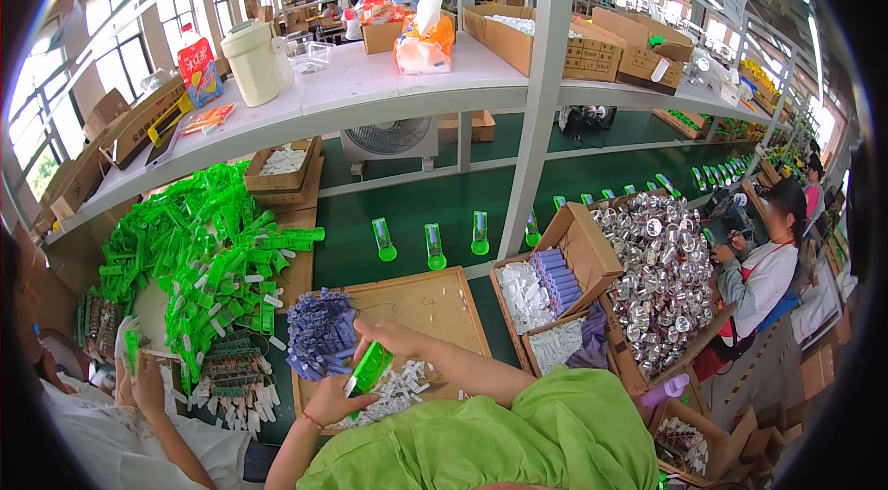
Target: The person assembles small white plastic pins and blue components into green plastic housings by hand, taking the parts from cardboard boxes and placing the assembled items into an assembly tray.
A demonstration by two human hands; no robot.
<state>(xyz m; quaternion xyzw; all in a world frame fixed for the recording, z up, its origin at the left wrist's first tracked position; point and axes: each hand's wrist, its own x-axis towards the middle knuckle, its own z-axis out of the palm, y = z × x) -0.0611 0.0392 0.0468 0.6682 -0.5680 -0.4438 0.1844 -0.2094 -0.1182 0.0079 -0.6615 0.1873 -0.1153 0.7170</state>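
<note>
My left hand [331, 401] is closed round the lower end of a bright green plastic casing [374, 366], held tilted over a wooden tray [453, 314]. My right hand [396, 339] has its fingers bent at the casing's upper end; the fingertips are partly hidden. Just left of the casing lies a heap of purple cylindrical cells [319, 333] with thin wires. Small white plastic parts [400, 390] are scattered on the tray below my hands.
At left, green casings [199, 250] are piled high beside circuit boards [236, 374]; a co-worker's hands [139, 384] hold one casing. More casings [435, 246] line the green belt [351, 259]. At right stands a box of silver reflector cups [652, 273]. A shelf post [536, 111] rises ahead.
</note>
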